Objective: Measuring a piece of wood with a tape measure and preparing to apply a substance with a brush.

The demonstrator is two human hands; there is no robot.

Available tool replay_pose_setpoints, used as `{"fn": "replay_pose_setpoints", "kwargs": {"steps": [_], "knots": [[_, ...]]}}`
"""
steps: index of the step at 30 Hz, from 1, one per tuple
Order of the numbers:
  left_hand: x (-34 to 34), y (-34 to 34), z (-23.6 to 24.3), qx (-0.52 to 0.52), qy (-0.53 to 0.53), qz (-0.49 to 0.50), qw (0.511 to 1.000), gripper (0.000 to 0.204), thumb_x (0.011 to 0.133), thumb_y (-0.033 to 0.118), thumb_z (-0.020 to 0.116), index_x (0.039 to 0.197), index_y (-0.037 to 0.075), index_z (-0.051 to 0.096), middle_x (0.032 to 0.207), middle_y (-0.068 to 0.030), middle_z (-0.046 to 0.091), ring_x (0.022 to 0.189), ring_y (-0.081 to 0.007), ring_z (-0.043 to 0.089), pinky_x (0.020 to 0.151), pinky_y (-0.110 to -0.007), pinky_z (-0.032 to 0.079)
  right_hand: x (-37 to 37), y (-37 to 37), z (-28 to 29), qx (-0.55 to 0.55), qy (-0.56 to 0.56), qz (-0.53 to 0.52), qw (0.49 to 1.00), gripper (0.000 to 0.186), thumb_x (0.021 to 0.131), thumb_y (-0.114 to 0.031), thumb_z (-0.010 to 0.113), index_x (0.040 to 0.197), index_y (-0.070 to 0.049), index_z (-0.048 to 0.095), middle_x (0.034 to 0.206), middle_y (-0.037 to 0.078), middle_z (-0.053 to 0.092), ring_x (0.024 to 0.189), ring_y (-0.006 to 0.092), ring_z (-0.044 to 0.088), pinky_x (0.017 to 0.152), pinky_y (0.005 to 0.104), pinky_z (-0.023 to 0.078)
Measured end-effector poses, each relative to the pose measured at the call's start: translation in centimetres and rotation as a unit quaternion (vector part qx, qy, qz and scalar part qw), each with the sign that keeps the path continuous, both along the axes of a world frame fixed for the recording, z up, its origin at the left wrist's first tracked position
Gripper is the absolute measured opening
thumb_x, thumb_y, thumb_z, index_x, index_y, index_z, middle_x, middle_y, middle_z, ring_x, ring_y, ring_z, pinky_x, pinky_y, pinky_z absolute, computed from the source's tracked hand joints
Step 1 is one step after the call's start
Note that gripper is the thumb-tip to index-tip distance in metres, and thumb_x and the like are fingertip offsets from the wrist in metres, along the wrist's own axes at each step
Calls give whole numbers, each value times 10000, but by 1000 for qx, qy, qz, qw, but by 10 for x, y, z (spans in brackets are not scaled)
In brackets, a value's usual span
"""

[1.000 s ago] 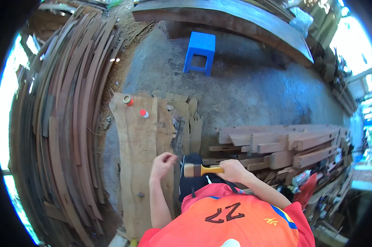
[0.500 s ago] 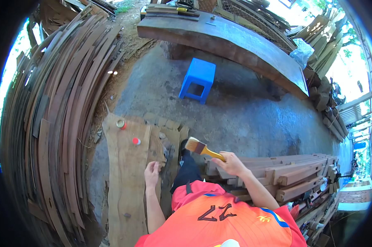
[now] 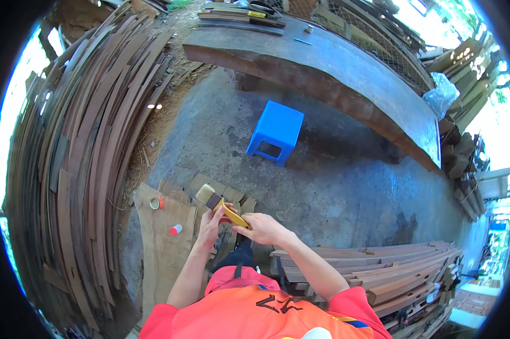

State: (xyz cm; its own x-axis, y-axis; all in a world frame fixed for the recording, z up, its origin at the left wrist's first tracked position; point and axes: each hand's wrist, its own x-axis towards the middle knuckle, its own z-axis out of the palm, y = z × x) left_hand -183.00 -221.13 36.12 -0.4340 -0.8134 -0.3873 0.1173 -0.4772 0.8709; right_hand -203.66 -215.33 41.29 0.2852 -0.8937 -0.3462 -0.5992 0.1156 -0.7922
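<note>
A flat paintbrush with pale bristles and a yellow handle is in both my hands, its bristle end tilted up to the left. My right hand is closed round the handle's end. Nearer the bristles, my left hand has its fingers closed on the handle. To the left, on a light wooden board, stand a small open red can and a small white container with a red lid.
A blue plastic stool stands ahead on the concrete floor. Beyond it runs a long, thick wooden slab table. Long planks are piled at the left, and stacked timber beams lie close at my right.
My right hand has brought the paintbrush left, and my left hand has moved up onto its handle. The view has shifted, so the stool and table appear lower.
</note>
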Motion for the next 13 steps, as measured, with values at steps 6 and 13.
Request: {"fn": "replay_pose_setpoints", "kwargs": {"steps": [6, 13], "knots": [[-55, -69, 17, 0, -15, -57, 998, 374, 1104, 354, 528, 1207, 21, 663, 982, -108, 749, 826, -202, 759, 704, -328, 618, -75, 24, -6, 74, -30, -135, 988, 500, 995, -515, 643, 962, -16, 651, 905, 175, 717, 868, 338, 699, 777, 430, 535], [-91, -126, 11, -9, -102, -135, 985, 361, 1106, 359, 520, 1229, 51, 662, 983, -99, 749, 871, -200, 762, 731, -321, 617, -162, 82, -49, 164, -49, -366, 915, 438, 963, -488, 731, 1091, -69, 719, 984, 118, 772, 913, 240, 729, 884, 379, 560]]}}
